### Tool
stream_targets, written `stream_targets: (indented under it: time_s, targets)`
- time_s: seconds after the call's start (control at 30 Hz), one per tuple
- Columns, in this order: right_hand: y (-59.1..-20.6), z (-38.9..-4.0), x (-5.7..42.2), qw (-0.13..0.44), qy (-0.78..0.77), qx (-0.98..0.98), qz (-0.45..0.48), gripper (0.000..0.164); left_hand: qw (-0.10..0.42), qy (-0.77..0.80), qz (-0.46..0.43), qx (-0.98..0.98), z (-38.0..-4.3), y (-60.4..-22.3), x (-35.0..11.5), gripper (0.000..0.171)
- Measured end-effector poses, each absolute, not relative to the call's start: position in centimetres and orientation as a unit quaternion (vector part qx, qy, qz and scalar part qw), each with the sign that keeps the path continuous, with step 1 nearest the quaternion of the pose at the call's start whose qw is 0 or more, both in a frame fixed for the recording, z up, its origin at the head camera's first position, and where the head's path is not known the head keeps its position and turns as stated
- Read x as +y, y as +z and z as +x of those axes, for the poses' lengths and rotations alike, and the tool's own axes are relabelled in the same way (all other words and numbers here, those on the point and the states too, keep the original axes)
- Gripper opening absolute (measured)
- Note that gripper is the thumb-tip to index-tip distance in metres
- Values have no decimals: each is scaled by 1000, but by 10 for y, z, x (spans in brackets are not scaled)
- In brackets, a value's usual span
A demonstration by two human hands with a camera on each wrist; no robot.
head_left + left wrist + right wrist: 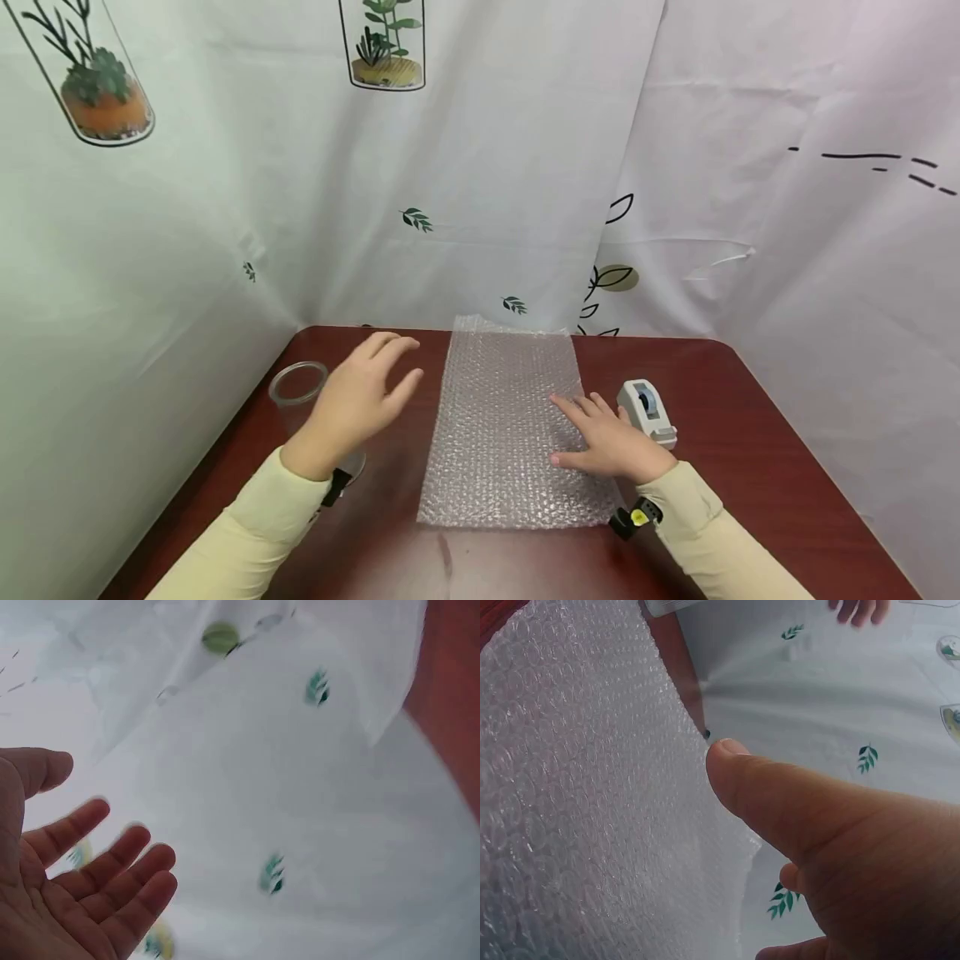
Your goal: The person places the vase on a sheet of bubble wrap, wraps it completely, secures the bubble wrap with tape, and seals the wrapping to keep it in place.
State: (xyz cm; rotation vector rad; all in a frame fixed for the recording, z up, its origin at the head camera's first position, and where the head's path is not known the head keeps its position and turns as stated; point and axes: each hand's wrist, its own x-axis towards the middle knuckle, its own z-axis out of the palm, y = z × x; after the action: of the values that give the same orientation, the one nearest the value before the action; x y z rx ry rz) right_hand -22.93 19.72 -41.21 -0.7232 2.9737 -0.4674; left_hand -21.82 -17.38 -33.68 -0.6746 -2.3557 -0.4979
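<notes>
Across the middle of a dark red table [757, 467], a sheet of bubble wrap [495, 442] lies spread out flat-ish, far end poking up a little at the back edge near the printed cloth [487, 175]. Biggest worry, imo, is the clear jar [294, 406] on the left: it's see-through, looks upright, and the left forearm crosses right in front of it from the head view. One careless swing of that sleeve [262, 508] could tip it, and glancing past something that clear would be the cause. Next worry is the wrap itself. It looks light and nothing seems to weigh it down, so a brush from either hand might drag it crooked. The tape dispenser [647, 410] sits just past the right hand's fingers, so a sideways bump might shove it too.

As for grip, neither hand has hold of anything. The left hand [356, 404] hangs palm inward, thumb well apart from the gently bent fingers. The right hand [611, 442] is over the wrap's right side, fingers spread and thumb out; can't tell if any fingertip actually touches the plastic.
</notes>
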Motion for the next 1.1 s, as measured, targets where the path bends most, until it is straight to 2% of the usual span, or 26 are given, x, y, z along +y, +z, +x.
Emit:
stream_targets:
  time_s: [0.17,0.3,0.43,0.67,0.83,0.93,1.1]
  targets:
    - [-412,-230,199,21,-152,960,-234,92,392,-173,-243,-870,-211,-320,-194,29]
    - [-411,-230,200,16,-150,960,-236,92,394,-184,-184,-881,-202,-315,-219,33]
    - [-409,-232,201,13,-146,960,-239,92,332,-211,-110,-913,-192,-316,-245,46]
    - [-409,-232,207,17,-150,962,-229,92,183,-229,-41,-955,-189,-326,-269,85]
    - [-411,-232,208,11,-151,961,-231,91,129,-247,-30,-960,-190,-336,-276,103]
    - [-412,-233,209,10,-155,961,-231,91,103,-262,-33,-959,-192,-340,-276,104]
    - [-413,-233,209,9,-153,961,-230,92,86,-279,-28,-956,-195,-343,-275,83]
